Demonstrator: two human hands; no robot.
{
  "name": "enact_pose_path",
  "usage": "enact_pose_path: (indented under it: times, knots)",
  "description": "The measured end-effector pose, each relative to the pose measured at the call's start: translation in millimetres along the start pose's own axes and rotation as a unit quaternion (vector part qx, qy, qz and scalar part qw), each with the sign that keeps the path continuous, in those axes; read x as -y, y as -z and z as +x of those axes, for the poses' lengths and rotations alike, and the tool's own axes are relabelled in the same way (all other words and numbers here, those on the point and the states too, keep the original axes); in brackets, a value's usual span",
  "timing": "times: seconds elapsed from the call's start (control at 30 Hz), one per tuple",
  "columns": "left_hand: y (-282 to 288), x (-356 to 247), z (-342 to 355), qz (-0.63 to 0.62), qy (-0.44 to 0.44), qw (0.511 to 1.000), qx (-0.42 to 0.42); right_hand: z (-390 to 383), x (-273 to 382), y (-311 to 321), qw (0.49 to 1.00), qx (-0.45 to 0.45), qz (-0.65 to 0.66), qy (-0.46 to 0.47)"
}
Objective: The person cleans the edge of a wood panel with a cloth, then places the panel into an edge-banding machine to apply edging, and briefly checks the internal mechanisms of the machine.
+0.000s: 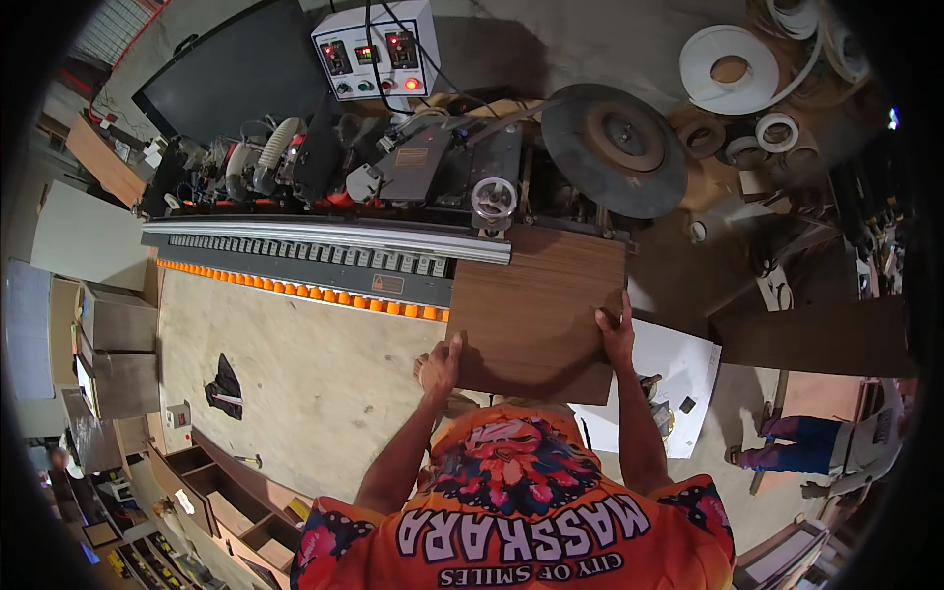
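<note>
A flat brown wood-grain board (536, 315) lies between my hands, its far edge against the edge-banding machine (393, 258) and under the end of its long metal pressure beam (364, 239). My left hand (439, 367) grips the board's near left edge, thumb on top and fingers curled below. My right hand (617, 334) holds the right edge, thumb on the face and the other fingers along the side. Orange rollers (324, 295) run in a row along the machine's front, ending at the board's left edge. A small handwheel (494, 200) stands just beyond the board.
A dark round reel disc (618, 147) sits behind the board, with white tape rolls (728, 69) at far right. A control box (377, 59) with lit lamps stands at the back. A white sheet (669, 388) lies right of me; another person (836, 442) is further right.
</note>
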State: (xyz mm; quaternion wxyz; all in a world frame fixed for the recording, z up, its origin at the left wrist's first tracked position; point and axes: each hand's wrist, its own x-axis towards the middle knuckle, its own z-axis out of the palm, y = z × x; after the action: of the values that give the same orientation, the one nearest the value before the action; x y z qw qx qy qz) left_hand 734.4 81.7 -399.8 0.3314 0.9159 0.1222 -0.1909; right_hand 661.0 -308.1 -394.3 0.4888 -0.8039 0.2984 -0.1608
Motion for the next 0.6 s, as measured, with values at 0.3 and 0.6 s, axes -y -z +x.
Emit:
enact_pose_path:
  times: [0.3, 0.6]
  knots:
    - [-0.2, -35.5, 19.3, -0.078, 0.022, 0.988, 0.134, -2.9, -12.6, 11.5, 0.986, 0.027, -0.045, -0.158]
    - [-9.3, -18.3, 25.9, -0.125, -0.09, 0.986, 0.066, 0.4, 23.5, 20.4, 0.986, 0.052, 0.0, -0.159]
